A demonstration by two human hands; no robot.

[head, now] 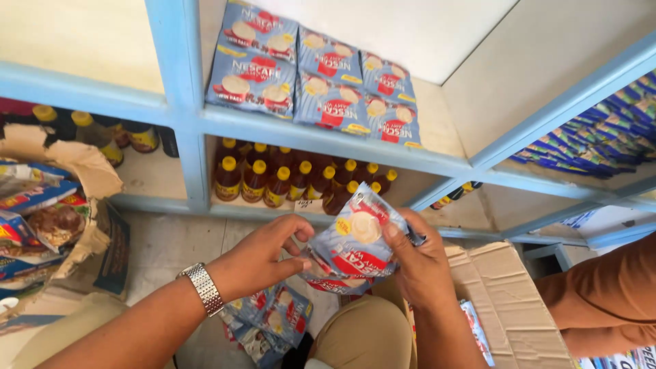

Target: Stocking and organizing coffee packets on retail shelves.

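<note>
Both hands are up in front of the blue shelf unit (321, 140) and they've got a stack of light-blue coffee sachets (355, 246) between them. The right hand (417, 263) is wrapped around the right edge of the stack, thumb pressed over the front packet. The left hand (263, 256) — metal watch (202, 288) on the wrist — comes in from the other side, fingers curled narrow and pinching the stack's lower left corner. So each hand is closed on the packets, and the stack sits tilted just below the shelf unit's middle board.

On that middle board, right above the hands, more sachets of the same kind (311, 72) lie flat in overlapping rows. Under the board, behind the held stack, a cluster of brown bottles with yellow caps (287, 179) stands upright; a few more bottles (96, 133) stand in the bay to the left.

Below the shelf unit, on the person's lap, another loose bunch of sachets (270, 321) rests — partly hidden by the left forearm. To the right of the knees sits an open cardboard box (509, 301). Down at the shelf unit's left foot, a torn carton (75, 205) holds assorted colourful packets. At the far right edge, another person's orange sleeve (605, 294) shows.
</note>
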